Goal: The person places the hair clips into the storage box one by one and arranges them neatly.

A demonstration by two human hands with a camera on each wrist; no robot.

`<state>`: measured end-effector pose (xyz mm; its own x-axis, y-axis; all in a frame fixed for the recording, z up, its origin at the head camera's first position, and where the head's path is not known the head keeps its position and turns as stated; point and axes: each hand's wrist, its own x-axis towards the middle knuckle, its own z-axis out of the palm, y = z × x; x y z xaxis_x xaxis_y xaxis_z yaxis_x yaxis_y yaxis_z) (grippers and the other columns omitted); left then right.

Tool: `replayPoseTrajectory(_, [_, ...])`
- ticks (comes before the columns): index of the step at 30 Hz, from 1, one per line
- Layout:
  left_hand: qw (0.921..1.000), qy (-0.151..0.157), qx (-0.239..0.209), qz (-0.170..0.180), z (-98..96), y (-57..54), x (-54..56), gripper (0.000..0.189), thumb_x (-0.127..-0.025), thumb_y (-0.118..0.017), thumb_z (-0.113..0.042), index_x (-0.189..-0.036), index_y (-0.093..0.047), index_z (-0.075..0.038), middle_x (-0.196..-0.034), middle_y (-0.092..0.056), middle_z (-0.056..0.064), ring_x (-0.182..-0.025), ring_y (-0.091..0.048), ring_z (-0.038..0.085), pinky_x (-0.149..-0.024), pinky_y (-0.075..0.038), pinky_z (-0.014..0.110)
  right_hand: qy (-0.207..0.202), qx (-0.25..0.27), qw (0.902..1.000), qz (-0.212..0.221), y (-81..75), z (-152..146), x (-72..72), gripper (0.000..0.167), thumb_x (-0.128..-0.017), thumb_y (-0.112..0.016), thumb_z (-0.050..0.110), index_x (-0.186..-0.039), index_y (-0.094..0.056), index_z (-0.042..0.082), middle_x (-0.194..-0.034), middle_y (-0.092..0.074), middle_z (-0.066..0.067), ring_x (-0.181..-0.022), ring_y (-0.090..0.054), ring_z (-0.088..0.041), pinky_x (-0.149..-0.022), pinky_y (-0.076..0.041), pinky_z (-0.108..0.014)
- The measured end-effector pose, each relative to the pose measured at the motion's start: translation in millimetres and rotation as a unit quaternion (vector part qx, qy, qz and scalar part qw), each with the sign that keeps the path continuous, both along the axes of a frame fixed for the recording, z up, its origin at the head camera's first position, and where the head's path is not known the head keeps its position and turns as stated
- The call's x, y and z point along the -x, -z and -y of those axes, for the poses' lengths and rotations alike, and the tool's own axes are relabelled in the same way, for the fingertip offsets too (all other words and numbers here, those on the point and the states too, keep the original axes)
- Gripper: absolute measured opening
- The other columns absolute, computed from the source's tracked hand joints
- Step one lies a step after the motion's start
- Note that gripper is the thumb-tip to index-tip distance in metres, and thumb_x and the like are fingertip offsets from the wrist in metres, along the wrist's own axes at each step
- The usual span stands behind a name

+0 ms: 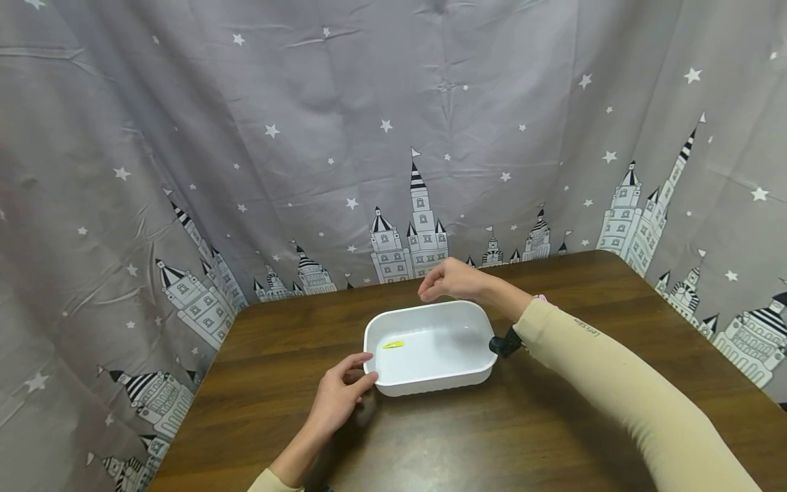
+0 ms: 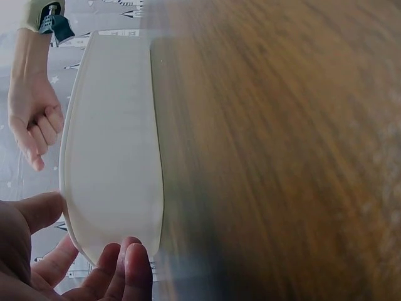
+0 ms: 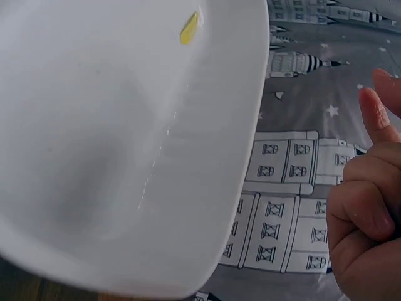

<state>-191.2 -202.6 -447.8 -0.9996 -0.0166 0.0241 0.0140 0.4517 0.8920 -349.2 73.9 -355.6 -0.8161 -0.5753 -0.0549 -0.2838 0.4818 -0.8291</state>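
Observation:
A white rectangular plastic basin (image 1: pixel 430 389) with rounded corners sits on the wooden table. Inside it, toward the left end, lies a small yellow hair clip (image 1: pixel 393 344), which also appears in the right wrist view. My left hand (image 1: pixel 338 393) holds the basin at its left front corner, thumb on the rim and fingers along the outer wall. Above the far rim hovers my right hand (image 1: pixel 456 279). Its fingers (image 3: pixel 360 210) are curled, the index finger and thumb stay close together, and nothing shows between them.
The brown wooden table (image 1: pixel 277 355) extends around the basin on all sides. Behind it hangs a grey curtain (image 1: pixel 344 82) printed with stars and castles. A black wrist device (image 1: pixel 505 343) on the right arm overlaps the basin's right edge in the head view.

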Motion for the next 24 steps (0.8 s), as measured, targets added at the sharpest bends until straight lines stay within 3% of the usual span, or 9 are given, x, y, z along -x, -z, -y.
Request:
replayPoseTrajectory(2, [1.0000,-0.001,-0.001,0.000,0.1,-0.2,-0.2,0.037,-0.092,-0.074,-0.020,-0.127,-0.067,-0.010,-0.118,-0.066,0.017,-0.087,-0.066,0.018,-0.062,-0.054,0.028,0.013,0.008,0.9999,0.007,-0.8,-6,-0.6,0.016,-0.087,-0.077,0.021,-0.100,-0.078,0.011,-0.105,-0.073,-0.004,-0.095,-0.059,-0.020,-0.094,-0.048,-0.049])
replayPoseTrajectory(4, [1.0000,-0.001,-0.002,0.001,0.0,-0.4,-0.4,0.037,-0.092,-0.074,-0.020,-0.127,-0.067,-0.010,-0.118,-0.066,0.017,-0.087,-0.066,0.019,-0.062,-0.054,0.028,0.026,0.014,0.9995,0.014,-1.1,-11,-1.3,0.017,-0.088,-0.077,0.021,-0.101,-0.078,0.012,-0.101,-0.072,-0.001,-0.081,-0.056,-0.018,-0.087,-0.049,-0.043])
replayPoseTrajectory(8, [1.0000,-0.001,0.000,0.000,-0.5,-0.6,-0.4,0.037,-0.093,-0.074,-0.020,-0.127,-0.067,-0.010,-0.118,-0.067,0.016,-0.088,-0.066,0.019,-0.063,-0.054,0.028,0.046,0.026,0.9981,0.033,-1.1,-24,-3.5,0.019,-0.088,-0.076,0.021,-0.104,-0.077,0.011,-0.068,-0.058,0.006,-0.052,-0.035,-0.013,-0.058,-0.037,-0.029])
replayPoseTrajectory(11, [1.0000,-0.002,0.002,-0.001,-0.9,-0.2,-0.2,0.037,-0.092,-0.074,-0.021,-0.127,-0.067,-0.011,-0.117,-0.067,0.015,-0.088,-0.066,0.019,-0.063,-0.055,0.028,0.057,0.038,0.9966,0.047,0.6,-34,-5.4,0.021,-0.089,-0.076,0.021,-0.107,-0.076,0.010,-0.055,-0.040,0.007,-0.044,-0.027,-0.013,-0.048,-0.027,-0.026])
replayPoseTrajectory(16, [1.0000,-0.003,-0.001,-0.001,-1.1,0.6,0.6,0.037,-0.092,-0.075,-0.022,-0.126,-0.068,-0.012,-0.116,-0.067,0.013,-0.089,-0.066,0.019,-0.063,-0.055,0.028,0.074,0.047,0.9949,0.049,3.6,-52,-10.7,0.025,-0.090,-0.076,0.022,-0.110,-0.074,0.008,-0.054,-0.038,0.007,-0.046,-0.028,-0.012,-0.049,-0.026,-0.026])
replayPoseTrajectory(21, [1.0000,-0.003,-0.001,-0.001,-0.1,0.7,1.3,0.036,-0.092,-0.075,-0.021,-0.126,-0.068,-0.011,-0.116,-0.067,0.015,-0.089,-0.067,0.019,-0.064,-0.056,0.030,0.095,0.046,0.9933,0.046,10.5,-73,-13.1,0.028,-0.091,-0.075,0.026,-0.112,-0.073,0.009,-0.070,-0.057,0.003,-0.048,-0.032,-0.013,-0.049,-0.028,-0.027])
replayPoseTrajectory(24, [1.0000,-0.003,-0.002,-0.001,0.1,1.1,0.6,0.036,-0.092,-0.075,-0.021,-0.126,-0.068,-0.011,-0.115,-0.067,0.015,-0.088,-0.067,0.019,-0.064,-0.056,0.031,0.111,0.049,0.9916,0.045,14.8,-87,-16.1,0.029,-0.091,-0.073,0.028,-0.114,-0.073,0.010,-0.071,-0.056,0.002,-0.048,-0.033,-0.014,-0.049,-0.029,-0.028])
